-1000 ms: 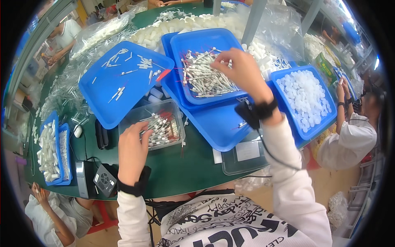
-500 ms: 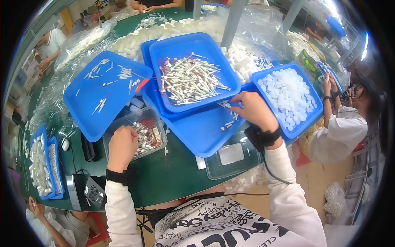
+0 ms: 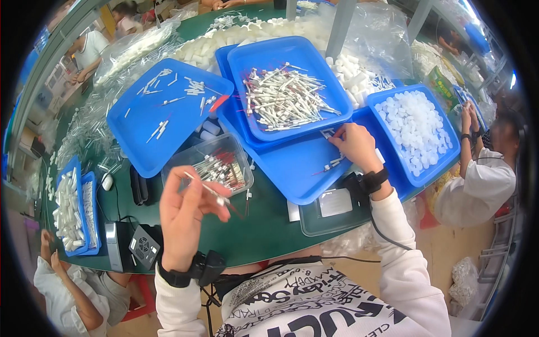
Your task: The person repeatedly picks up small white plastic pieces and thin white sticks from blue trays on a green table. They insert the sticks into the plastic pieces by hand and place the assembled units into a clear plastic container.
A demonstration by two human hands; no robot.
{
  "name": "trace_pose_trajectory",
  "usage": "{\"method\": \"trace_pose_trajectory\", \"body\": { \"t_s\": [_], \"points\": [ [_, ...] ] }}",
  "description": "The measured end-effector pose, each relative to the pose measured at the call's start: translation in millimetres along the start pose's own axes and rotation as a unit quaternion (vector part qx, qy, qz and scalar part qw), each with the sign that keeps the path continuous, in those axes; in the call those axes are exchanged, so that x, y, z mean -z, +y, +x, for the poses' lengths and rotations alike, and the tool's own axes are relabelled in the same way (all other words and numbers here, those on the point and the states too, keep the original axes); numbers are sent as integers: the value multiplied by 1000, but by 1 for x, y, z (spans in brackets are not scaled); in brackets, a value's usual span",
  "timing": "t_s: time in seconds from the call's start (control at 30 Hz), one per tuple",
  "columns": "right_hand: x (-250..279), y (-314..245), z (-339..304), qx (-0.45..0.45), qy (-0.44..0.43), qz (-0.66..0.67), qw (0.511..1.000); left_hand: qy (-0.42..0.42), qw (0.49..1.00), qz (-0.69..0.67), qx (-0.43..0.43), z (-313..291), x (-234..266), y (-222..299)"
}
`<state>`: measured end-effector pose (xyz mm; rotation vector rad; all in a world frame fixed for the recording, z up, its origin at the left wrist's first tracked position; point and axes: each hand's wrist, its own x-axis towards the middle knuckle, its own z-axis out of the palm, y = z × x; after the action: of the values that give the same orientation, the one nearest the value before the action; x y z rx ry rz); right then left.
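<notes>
My left hand (image 3: 182, 216) is raised in front of a clear plastic box (image 3: 250, 184) of small white parts with red wires. Its thumb and fingers are closed on a thin white stick-shaped part with red wires (image 3: 216, 195). My right hand (image 3: 359, 147) reaches over the lower blue tray (image 3: 295, 177), with thumb and fingertips pinched together at its upper right. Whatever those fingertips hold is hidden. A few small white wired parts (image 3: 334, 164) lie in that tray just below them. Above it, a stacked blue tray (image 3: 252, 48) bears a heap of similar white sticks (image 3: 289, 98).
A blue tray (image 3: 135, 143) with scattered parts tilts at left; another (image 3: 415, 182), at right, holds translucent white caps (image 3: 415, 129). A clear lid (image 3: 331, 222) lies near the table's front edge. Metal posts (image 3: 341, 28) rise behind. Other people sit around the table.
My left hand has come up out of the clear box toward me, now with a white wired part in its fingers. My right hand stays over the lower tray. The whole view has shifted slightly.
</notes>
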<state>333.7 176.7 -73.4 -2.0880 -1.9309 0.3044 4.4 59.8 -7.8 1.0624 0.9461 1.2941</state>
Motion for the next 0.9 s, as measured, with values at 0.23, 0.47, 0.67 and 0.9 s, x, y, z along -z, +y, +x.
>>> {"method": "trace_pose_trajectory", "body": {
  "t_s": [0.23, 0.47, 0.67, 0.9],
  "points": [
    [-4, 7, -11, 109, 75, -69, 989, -44, 979, 190, -63, -25, -7, -11],
    [-4, 4, -17, 134, 77, 28, 988, -25, 963, 268, 25, -28, -14, -13],
    [-11, -6, -9, 35, 69, 71, 995, -65, 956, 272, 84, -25, -12, -13],
    [-23, -10, -2, 1, 92, 48, 995, -27, 980, 186, 59, -21, -21, -26]
  ]
}}
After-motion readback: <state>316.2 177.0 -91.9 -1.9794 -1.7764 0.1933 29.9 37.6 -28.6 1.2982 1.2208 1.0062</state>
